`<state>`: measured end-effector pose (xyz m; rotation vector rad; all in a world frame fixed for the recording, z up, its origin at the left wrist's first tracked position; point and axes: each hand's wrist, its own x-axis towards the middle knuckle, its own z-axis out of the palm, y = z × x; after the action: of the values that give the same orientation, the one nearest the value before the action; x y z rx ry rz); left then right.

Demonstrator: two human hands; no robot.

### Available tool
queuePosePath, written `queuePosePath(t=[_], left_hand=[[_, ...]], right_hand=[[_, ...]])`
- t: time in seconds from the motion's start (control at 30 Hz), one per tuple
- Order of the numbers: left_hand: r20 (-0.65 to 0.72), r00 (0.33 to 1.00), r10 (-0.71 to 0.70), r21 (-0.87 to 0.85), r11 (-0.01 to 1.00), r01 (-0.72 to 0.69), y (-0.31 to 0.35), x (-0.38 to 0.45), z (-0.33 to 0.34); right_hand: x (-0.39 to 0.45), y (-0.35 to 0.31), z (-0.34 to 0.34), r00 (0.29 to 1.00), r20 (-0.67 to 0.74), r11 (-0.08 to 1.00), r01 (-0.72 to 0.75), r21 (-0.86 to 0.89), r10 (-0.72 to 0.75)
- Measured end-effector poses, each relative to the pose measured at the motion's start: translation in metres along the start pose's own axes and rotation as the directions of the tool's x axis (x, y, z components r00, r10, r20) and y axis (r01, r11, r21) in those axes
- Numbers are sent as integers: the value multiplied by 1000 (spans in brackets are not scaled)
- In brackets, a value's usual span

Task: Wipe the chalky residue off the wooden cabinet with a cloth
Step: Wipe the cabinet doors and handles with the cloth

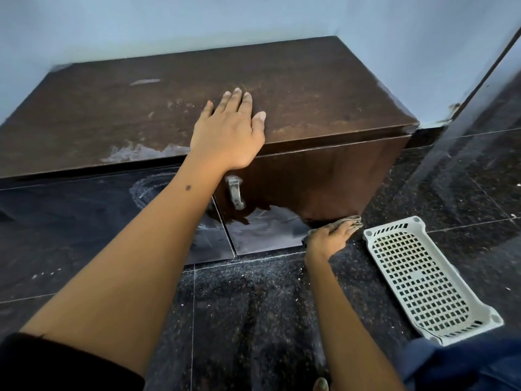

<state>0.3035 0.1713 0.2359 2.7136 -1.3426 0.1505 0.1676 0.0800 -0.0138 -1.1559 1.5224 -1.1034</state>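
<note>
Cabinet: dark brown wooden cabinet [310,88], white chalky residue [141,152] at front edge.
Left hand [229,131]: flat on top, fingers straight, I see nothing held.
Right hand [328,238]: presses crumpled brownish cloth [353,221] at cabinet's base.

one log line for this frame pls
left hand: flat on cabinet top | right hand: presses cloth at door's bottom edge | residue: remains

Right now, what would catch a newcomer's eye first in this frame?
The left hand lies flat on the top of the dark wooden cabinet, near its front edge. Low at the cabinet's front right bottom corner, the right hand presses a grey cloth against the door. White chalky residue smears the top's front edge at left, and a white plastic basket lies on the black floor at right.
</note>
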Motion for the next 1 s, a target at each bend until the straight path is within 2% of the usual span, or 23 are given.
queuePosePath(t=[0.03, 0.1, 0.17, 0.2, 0.23, 0.27, 0.3, 0.37, 0.4, 0.43, 0.47, 0.5, 0.57, 0.63, 0.67, 0.73, 0.77, 0.8, 0.83, 0.87, 0.9, 0.93, 1.0], left_hand=[[0, 1000, 1, -2, 1000, -1, 0, 0, 0], [-2, 1000, 1, 0, 1000, -1, 1, 0, 0], [-1, 1000, 4, 5, 1000, -4, 1, 0, -1], [1, 1000, 6, 7, 1000, -6, 1, 0, -1], [2, 1000, 8, 10, 1000, -8, 1, -1, -1], [2, 1000, 11, 8, 1000, -11, 0, -1, -1], [3, 1000, 13, 3, 1000, -13, 0, -1, -1], [-2, 1000, 16, -7, 1000, -16, 0, -1, -1], [-4, 1000, 16, -8, 1000, -16, 0, -1, -1], [-6, 1000, 15, -9, 1000, -15, 0, -1, -1], [-7, 1000, 15, -10, 1000, -16, 1, 0, -1], [-9, 1000, 17, -10, 1000, -17, 1, 0, -1], [-16, 1000, 18, -3, 1000, -18, 1, 0, -1], [-14, 1000, 17, 4, 1000, -17, 1, 0, -1], [-10, 1000, 17, 5, 1000, -17, 1, 0, -1], [-5, 1000, 14, 9, 1000, -14, 1, 0, -1], [-3, 1000, 14, 8, 1000, -14, 1, -1, -1], [-1, 1000, 16, 7, 1000, -16, 1, 0, -1], [1, 1000, 15, 4, 1000, -15, 0, 0, -1], [3, 1000, 12, 2, 1000, -12, 0, 0, -1], [4, 1000, 8, 0, 1000, -8, 0, 1, -1], [4, 1000, 6, -1, 1000, -6, 0, 1, -2], [4, 1000, 5, 1, 1000, -5, 1, 1, -2]], right_hand=[[3, 3, 1, 999, 18, 999, -46, -3, 46], [17, 15, -2, 956, 138, 964, -264, 35, 257], [30, 25, -11, 839, 273, 855, -510, 94, 470], [33, 25, -16, 801, 285, 818, -568, 85, 526], [35, 25, -18, 783, 289, 802, -593, 76, 552], [36, 24, -17, 793, 280, 811, -580, 78, 541], [36, 25, -16, 847, 229, 862, -504, 60, 479], [27, 20, -11, 973, 72, 976, -215, -42, 218], [19, 16, -9, 997, 19, 994, -76, -81, 78], [12, 11, -5, 1000, -26, 996, 1, -90, -3], [8, 7, -3, 999, -51, 997, 12, -75, -16], [7, 6, -1, 999, -47, 998, -10, -68, 7], [10, 9, -2, 980, 50, 979, -190, -75, 194], [20, 17, -8, 858, 222, 883, -469, -34, 464], [23, 18, -14, 788, 290, 826, -564, -13, 543], [27, 17, -21, 742, 297, 777, -630, -1, 602], [25, 13, -22, 747, 281, 775, -631, 16, 602], [23, 11, -21, 796, 250, 815, -578, 40, 551], [19, 10, -18, 878, 161, 886, -462, 44, 450], [11, 5, -15, 951, 86, 954, -299, 5, 298], [1, 2, -11, 991, 43, 991, -129, -35, 130], [-10, -2, -7, 999, 28, 999, -29, -43, 30], [-29, -9, 1, 1000, 28, 1000, -12, -25, 13]])
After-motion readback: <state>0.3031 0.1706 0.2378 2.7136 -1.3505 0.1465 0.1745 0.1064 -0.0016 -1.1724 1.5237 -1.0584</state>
